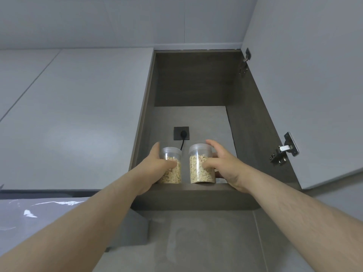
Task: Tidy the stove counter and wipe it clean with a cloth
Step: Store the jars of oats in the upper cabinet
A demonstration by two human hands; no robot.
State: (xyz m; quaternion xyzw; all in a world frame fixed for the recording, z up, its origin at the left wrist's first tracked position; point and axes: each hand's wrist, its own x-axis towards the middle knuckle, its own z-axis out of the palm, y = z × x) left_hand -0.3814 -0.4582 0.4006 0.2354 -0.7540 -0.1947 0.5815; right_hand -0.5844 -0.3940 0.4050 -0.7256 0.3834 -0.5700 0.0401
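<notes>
1. The left jar point(175, 172) and the right jar point(197, 167) are the same kind: round, clear plastic, each with a clear lid, and each filled nearly to the lid with pale beige flakes.
2. Both jars are on the floor of an open wall cabinet point(196, 195), with their bases right at its front edge. They are just beside each other, with a narrow gap between them.
3. Each jar is upright. Its long axis runs vertical and the lid points up.
4. The left hand point(157, 165) grips the left jar. The thumb crosses the front and the fingers curl round the far left side.
5. The right hand point(222, 163) grips the right jar. The thumb lies on the front, one finger reaches up beside the lid, and the other fingers wrap round the right side.
6. Behind the jars, on the back wall of the cabinet, there is a dark socket point(181, 133) with a black plug in it. Its cable point(182, 145) hangs down behind the left jar.
7. The open door point(314, 85) stands at the right, held by an upper hinge point(245, 61) and a lower hinge point(284, 150).
8. To the left a closed grey door point(78, 114) is seen, and below it a glossy grey surface point(39, 222).
</notes>
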